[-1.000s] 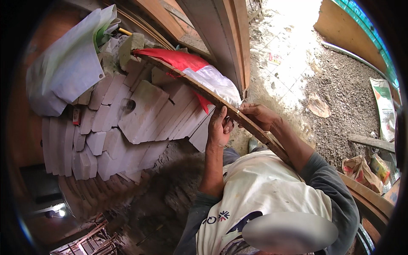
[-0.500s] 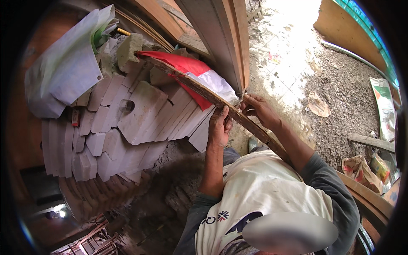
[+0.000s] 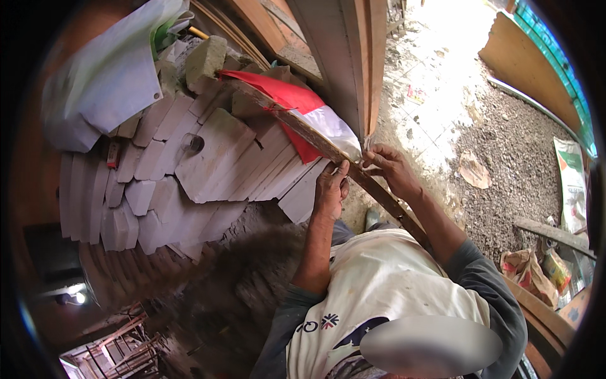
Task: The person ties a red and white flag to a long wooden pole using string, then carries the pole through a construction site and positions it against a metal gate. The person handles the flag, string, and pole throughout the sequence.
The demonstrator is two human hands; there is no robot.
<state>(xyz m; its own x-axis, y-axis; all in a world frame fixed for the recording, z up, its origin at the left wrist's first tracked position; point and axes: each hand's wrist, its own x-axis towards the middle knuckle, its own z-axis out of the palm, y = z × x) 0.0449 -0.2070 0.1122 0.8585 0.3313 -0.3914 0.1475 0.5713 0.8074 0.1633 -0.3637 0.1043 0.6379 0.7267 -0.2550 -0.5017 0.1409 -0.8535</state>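
A long, worn wooden strip [image 3: 303, 129] runs slantwise in front of me, its lower end passing against my shirt. A red and white flag [image 3: 297, 95] lies along it, red at the far end and white nearer my hands, with some red showing below the strip. My left hand [image 3: 331, 192] is closed on the strip, its thumb pressed on top near the flag's white end. Just to the right, my right hand [image 3: 392, 170] pinches the gathered white tip of the flag beside the strip. Whether a cord is in those fingers is too small to tell.
Stacked pale blocks [image 3: 214, 155] fill the left, with a clear cup [image 3: 192, 144] on them and a white-green sheet [image 3: 104, 82] over the far end. An upright wooden frame [image 3: 366, 69] stands just beyond my hands. Gravel [image 3: 505, 170] and a plank [image 3: 555, 237] lie right.
The whole view has shifted slightly. Both hands stay at the same part of the strip, with the right fingers still pinching at the flag's white tip.
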